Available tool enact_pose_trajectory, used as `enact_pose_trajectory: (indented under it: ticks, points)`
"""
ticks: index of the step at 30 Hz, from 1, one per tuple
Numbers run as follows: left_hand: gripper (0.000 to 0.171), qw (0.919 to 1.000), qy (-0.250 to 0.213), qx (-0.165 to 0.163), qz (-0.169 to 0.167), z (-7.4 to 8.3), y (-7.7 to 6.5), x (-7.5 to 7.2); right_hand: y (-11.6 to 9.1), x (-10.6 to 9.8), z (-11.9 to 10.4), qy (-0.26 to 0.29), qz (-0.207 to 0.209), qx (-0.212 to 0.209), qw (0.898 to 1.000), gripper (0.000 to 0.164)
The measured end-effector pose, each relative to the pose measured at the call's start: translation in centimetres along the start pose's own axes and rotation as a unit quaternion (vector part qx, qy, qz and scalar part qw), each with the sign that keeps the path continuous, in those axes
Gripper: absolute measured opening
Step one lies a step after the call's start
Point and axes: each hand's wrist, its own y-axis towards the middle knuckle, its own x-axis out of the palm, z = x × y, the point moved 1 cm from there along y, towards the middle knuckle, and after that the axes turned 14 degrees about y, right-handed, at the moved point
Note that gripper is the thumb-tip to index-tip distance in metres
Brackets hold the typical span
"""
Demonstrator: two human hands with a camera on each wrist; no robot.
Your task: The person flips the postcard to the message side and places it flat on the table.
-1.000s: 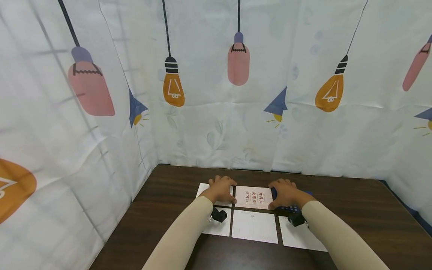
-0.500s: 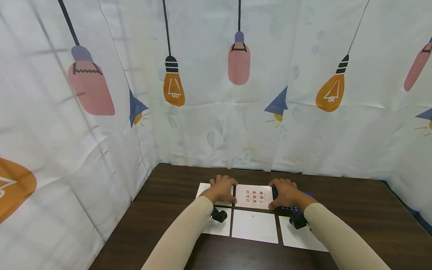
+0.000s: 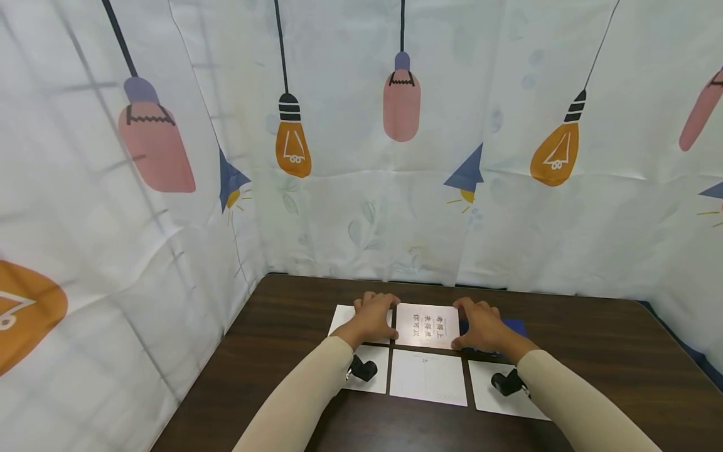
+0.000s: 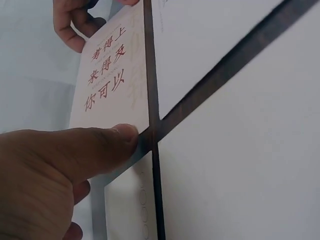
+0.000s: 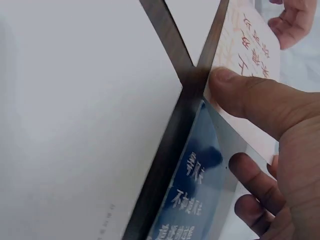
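A pale pink postcard [image 3: 427, 326] with red Chinese writing is held between the two hands at the back middle. My left hand [image 3: 369, 318] grips its left edge, the thumb [image 4: 112, 142] at the near corner. On the opposite edge my right hand [image 3: 482, 326] grips it likewise, with its thumb [image 5: 240, 90] on the near corner. The postcard's far edge stands slightly raised, and its face catches the light. Beneath the right hand lies a blue postcard [image 5: 195, 170] with white writing, partly covered. A white card [image 3: 344, 315] lies partly under the left hand.
In the front row lie three white cards: a left one [image 3: 373, 370], a middle one [image 3: 428, 376] and a right one [image 3: 497, 402]. Narrow gaps separate them on the dark wooden table [image 3: 237, 389]. A printed curtain [image 3: 350, 207] hangs behind the table's far edge.
The pink postcard's far edge has risen, with both hands on its sides. The right wrist has shifted a little to the right. The other cards have stayed in place.
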Motion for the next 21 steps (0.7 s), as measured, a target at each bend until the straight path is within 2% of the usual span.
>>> enact_pose_trajectory:
  ticks: [6,11,15,21]
  points:
    - [0.071,0.9992,-0.034,-0.004,0.023,0.2,-0.2,0.1,-0.4,0.0,-0.1,0.012,0.02,-0.01,1.0,0.09]
    - [0.068,0.9975,-0.067,-0.004,0.023,0.4,-0.8,0.2,-0.6,-0.1,0.0,0.031,0.039,-0.024,0.998,0.077]
    - [0.058,0.9964,-0.079,0.002,0.03,0.3,-1.0,0.3,-0.8,-0.1,0.1,0.049,0.047,-0.042,0.997,0.065]
    - [0.05,0.9953,-0.09,-0.004,0.034,0.0,-1.1,0.5,-1.4,-0.3,-0.1,0.093,0.044,-0.016,0.995,0.057]
